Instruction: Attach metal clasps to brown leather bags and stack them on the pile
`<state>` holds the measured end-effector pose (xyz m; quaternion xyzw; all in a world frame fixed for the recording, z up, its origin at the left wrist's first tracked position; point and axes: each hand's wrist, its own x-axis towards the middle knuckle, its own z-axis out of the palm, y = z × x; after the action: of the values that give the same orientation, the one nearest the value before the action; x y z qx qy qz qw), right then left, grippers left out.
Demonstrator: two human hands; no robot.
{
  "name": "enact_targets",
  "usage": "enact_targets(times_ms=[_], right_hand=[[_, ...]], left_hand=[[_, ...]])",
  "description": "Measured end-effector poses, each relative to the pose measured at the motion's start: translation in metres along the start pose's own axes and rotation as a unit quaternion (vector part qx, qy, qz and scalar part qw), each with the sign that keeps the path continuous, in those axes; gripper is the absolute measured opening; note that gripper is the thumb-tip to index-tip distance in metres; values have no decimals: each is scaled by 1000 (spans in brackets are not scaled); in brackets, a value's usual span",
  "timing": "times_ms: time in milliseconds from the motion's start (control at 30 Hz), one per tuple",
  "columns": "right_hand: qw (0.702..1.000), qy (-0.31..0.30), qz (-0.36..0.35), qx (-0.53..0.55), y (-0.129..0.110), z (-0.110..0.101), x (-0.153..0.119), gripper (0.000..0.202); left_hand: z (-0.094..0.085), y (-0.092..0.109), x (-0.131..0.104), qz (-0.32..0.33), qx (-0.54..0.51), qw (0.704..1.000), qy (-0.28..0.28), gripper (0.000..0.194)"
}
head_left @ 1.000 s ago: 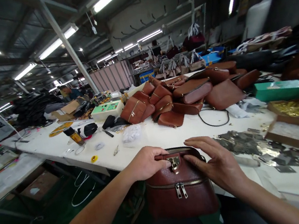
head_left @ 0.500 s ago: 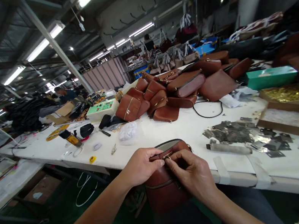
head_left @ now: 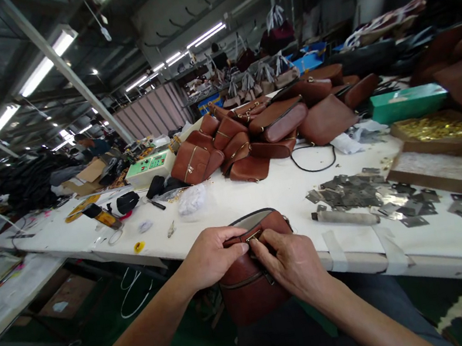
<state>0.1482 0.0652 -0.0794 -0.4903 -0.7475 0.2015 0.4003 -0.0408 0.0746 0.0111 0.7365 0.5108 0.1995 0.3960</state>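
Note:
A brown leather bag (head_left: 248,298) with a zipper across its front rests upright against the table edge, above my lap. My left hand (head_left: 215,254) grips its upper edge, thumb on the front and fingers toward the opening. At the same edge my right hand (head_left: 288,258) pinches close to a small gold-coloured metal fitting (head_left: 253,237) on the leather; its fingertips partly cover the fitting. Whether anything else is between those fingertips is hidden.
Brown bags (head_left: 278,120) lie heaped at the table's back. To the right are flat metal plates (head_left: 346,194), a grey rod (head_left: 346,218), a cardboard box (head_left: 439,166), a tray of gold-coloured parts (head_left: 437,127) and a green box (head_left: 409,104). A control box (head_left: 150,169) stands left.
The view has shifted slightly, so the table's contents sit a little further left and higher. Both hands stay on the bag's upper edge, the right fingertips now covering more of the fitting.

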Motion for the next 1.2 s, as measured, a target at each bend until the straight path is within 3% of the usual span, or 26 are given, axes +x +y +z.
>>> enact_targets(times_ms=[600,700,800,867,1033,1133,1200], right_hand=[[984,21,40,172,1,17,-6,41],[962,34,80,258,-7,11,-5,36],[905,39,123,406,-18,4,-3,32],[863,19,130,488,-25,2,-1,34],[780,3,135,610,-35,7,-3,33],[735,21,172,656,-36,11,-5,34],[712,29,195,674,-34,13,-7,35]], left_hand=[[6,4,-3,0,6,1000,15,38],[5,11,-11,1,30,999,24,36],[2,20,-24,51,123,989,64,32],[2,24,-33,120,240,956,120,30],[13,28,-48,232,513,793,231,28],[29,29,-50,236,590,734,242,22],[41,32,-51,228,622,718,214,21]])
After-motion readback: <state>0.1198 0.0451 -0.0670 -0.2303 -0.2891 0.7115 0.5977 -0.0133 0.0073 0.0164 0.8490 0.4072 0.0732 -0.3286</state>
